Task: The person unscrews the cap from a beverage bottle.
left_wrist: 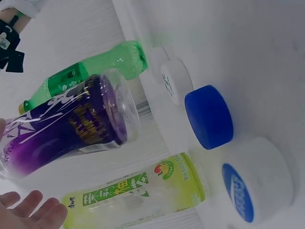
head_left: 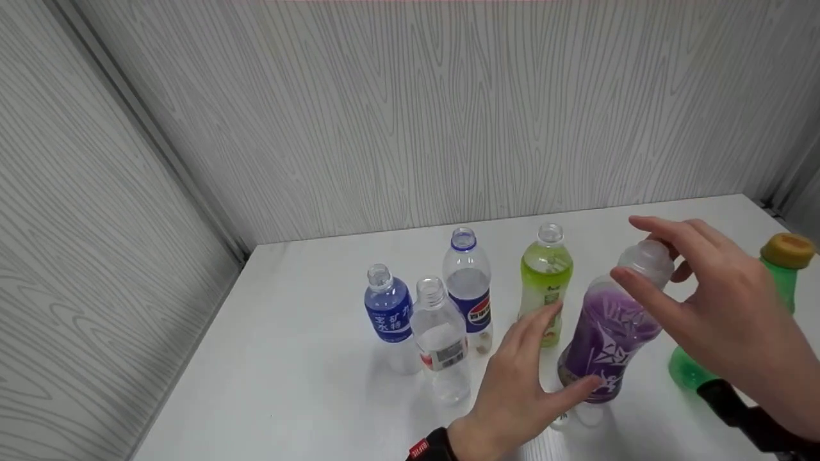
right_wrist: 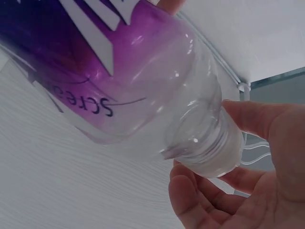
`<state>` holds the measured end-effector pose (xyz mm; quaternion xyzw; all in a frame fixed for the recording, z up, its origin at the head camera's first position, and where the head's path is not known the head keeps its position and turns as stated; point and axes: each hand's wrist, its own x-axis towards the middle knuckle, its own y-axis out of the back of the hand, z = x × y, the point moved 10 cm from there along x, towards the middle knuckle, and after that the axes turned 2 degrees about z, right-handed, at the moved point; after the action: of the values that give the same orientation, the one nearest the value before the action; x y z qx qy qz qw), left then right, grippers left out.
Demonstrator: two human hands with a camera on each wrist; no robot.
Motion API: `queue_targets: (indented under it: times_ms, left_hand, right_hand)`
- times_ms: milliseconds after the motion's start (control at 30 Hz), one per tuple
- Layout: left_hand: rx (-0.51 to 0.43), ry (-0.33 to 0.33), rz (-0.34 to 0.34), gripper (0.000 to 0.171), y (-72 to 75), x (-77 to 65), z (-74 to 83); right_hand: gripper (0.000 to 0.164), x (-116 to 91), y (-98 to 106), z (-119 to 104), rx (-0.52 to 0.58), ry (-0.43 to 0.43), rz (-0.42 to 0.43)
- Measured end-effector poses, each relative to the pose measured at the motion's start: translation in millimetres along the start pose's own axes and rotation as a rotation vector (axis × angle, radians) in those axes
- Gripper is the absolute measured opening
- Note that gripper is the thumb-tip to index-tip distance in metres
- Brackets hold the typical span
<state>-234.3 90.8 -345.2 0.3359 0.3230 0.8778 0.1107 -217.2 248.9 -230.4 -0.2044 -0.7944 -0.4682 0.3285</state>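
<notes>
Right grip (head_left: 724, 291) pinches the purple bottle (head_left: 592, 342) at its cap (head_left: 646, 257), left grip (head_left: 512, 374) spread nearby (table edge (head_left: 346, 236) beyond).

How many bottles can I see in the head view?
6: blue bottle leftmost; clear bottle beside it; Pepsi bottle behind; yellow-green bottle beyond the left hand; purple bottle in the right hand; green bottle rightmost, partly hidden. Others could be behind the hands.

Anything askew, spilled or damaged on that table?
The purple bottle leans, its top in the right hand, while the pale green bottle beside it stands upright; the grip likely explains the tilt. Loose caps sit on the table near uncapped bottles. No spill or damage visible.
</notes>
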Motion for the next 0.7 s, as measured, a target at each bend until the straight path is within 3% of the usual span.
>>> queue_targets:
  times_ms: [133, 333, 500, 700]
  left_hand:
    - [-0.046, 0.033, -0.021, 0.084, -2.1, -3.3, -1.6]
    - [-0.036, 0.023, -0.011, 0.097, -1.6, -6.3, -1.0]
    - [-0.083, 0.044, -0.012, 0.101, -1.5, -7.4, -4.3]
    - [-0.096, -0.037, 0.019, 0.101, 2.3, -10.0, 0.5]
  right_hand:
    - [0.056, -7, -3, -7, 0.061, 0.005, 0.012]
    - [0.056, -16, -6, -18, 0.129, 0.025, 0.027]
    - [0.055, -20, -8, -25, 0.189, 0.027, 0.014]
    - [0.056, -26, -10, -30, 0.278, 0.060, 0.004]
